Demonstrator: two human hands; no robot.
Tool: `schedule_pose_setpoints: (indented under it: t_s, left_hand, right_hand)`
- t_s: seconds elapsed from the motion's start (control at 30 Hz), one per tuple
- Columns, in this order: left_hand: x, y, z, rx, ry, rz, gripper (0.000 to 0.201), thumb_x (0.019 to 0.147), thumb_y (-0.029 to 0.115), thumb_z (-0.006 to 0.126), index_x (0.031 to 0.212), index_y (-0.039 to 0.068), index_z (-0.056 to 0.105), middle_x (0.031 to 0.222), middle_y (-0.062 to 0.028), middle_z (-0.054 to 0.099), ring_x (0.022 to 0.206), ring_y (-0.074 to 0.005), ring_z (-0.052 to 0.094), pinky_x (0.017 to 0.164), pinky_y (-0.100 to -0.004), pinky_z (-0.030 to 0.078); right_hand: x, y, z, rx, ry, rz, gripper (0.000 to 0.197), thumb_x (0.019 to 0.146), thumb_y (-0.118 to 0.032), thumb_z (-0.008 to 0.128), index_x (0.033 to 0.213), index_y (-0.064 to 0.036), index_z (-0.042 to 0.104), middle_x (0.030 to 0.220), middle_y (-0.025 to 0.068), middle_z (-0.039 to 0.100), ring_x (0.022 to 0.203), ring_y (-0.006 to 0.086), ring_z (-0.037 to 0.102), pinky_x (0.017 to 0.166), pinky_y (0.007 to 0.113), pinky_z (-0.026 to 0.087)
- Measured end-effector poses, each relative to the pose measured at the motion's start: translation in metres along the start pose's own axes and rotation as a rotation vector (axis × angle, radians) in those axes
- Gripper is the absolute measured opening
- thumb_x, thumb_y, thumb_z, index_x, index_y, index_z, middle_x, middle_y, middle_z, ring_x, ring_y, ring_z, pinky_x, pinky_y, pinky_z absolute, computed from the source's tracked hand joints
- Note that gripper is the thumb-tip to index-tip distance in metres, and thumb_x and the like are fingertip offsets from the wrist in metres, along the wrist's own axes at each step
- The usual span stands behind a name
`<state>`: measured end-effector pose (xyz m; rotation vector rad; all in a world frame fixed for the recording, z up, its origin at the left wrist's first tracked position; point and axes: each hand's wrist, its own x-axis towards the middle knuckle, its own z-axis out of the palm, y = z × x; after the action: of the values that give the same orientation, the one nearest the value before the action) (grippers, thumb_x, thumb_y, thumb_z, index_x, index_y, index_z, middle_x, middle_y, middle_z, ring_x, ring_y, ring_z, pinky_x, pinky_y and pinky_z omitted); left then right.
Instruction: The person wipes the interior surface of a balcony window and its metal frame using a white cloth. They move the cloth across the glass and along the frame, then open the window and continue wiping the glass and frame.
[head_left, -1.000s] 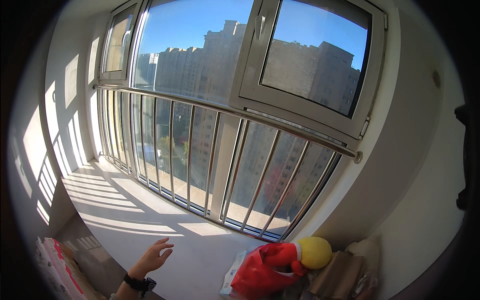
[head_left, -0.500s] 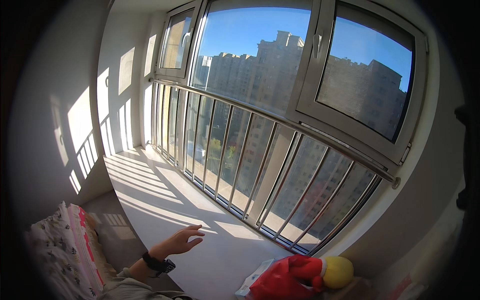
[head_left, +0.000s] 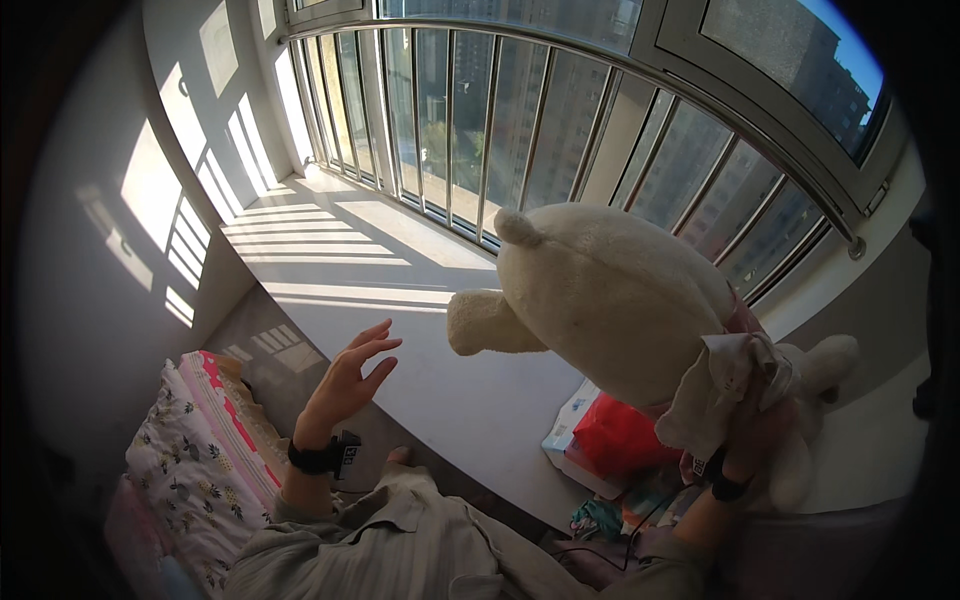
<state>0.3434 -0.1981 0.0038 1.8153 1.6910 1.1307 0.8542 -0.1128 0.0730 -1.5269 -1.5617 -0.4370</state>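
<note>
A large white plush toy (head_left: pixel 610 290) hangs in the air over the right part of the windowsill, lying tilted, with a stubby limb toward the left. My right hand (head_left: pixel 758 425) is closed at its far right end, mostly in shadow. A crumpled pale cloth (head_left: pixel 735 375) is bunched at the same hand, partly covering the fingers. My left hand (head_left: pixel 352 378) is raised near the sill's front edge, fingers apart and holding nothing. Both wrists wear a black band with a small device.
White windowsill (head_left: pixel 420 380) with striped sunlight. Metal railing (head_left: pixel 490 130) stands before the window. A red object (head_left: pixel 620 435) lies by a white-and-blue package (head_left: pixel 570 430) under the plush toy. Patterned bedding (head_left: pixel 200 460) is at left; a dark cable (head_left: pixel 635 540) runs by my right forearm.
My right hand has come into view with the white plush toy and pale cloth. The view has tipped downward. My left hand stays open; the red toy's yellow part no longer shows.
</note>
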Motion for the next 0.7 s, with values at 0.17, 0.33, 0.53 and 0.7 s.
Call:
schedule_pose_setpoints:
  t_s: [0.17,0.33,0.53,0.7]
  left_hand:
    - [-0.032,-0.058,-0.057,0.048,0.097,-0.172,0.029,0.091,0.007,0.064,0.12,0.003,0.065,0.14,-0.019,0.051,0.126,-0.0305,0.054,0.102,-0.0369,0.044]
    - [-0.041,-0.131,-0.116,0.072,0.105,-0.209,0.029,0.091,0.007,0.062,0.119,0.0,0.064,0.141,-0.0193,0.051,0.126,-0.0297,0.054,0.103,-0.0367,0.043]
    - [-0.021,-0.211,-0.194,0.124,0.028,-0.323,0.029,0.092,0.007,0.06,0.12,0.0,0.064,0.142,-0.0189,0.05,0.129,-0.0302,0.051,0.105,-0.0377,0.04]
    - [0.012,-0.254,-0.257,0.188,-0.017,-0.302,0.03,0.093,0.009,0.059,0.121,-0.001,0.063,0.143,-0.0187,0.049,0.131,-0.0311,0.049,0.107,-0.0386,0.039]
  right_hand:
    - [-0.006,-0.138,0.091,0.257,-0.086,-0.395,0.022,0.087,-0.025,0.072,0.089,-0.0035,0.067,0.071,0.015,0.063,0.06,0.0364,0.061,0.052,0.044,0.047]
    - [-0.051,-0.21,0.186,0.302,-0.196,-0.329,0.026,0.088,-0.029,0.07,0.079,-0.0048,0.067,0.069,0.013,0.062,0.059,0.0341,0.06,0.052,0.043,0.046]
    - [-0.125,-0.234,0.304,0.205,-0.48,-0.151,0.038,0.093,-0.037,0.062,0.075,-0.0033,0.065,0.068,0.0166,0.064,0.06,0.0364,0.062,0.055,0.043,0.049]
    - [-0.218,-0.196,0.399,0.145,-0.695,0.096,0.049,0.095,-0.047,0.055,0.08,-0.0021,0.064,0.074,0.0218,0.065,0.072,0.0425,0.062,0.064,0.049,0.049]
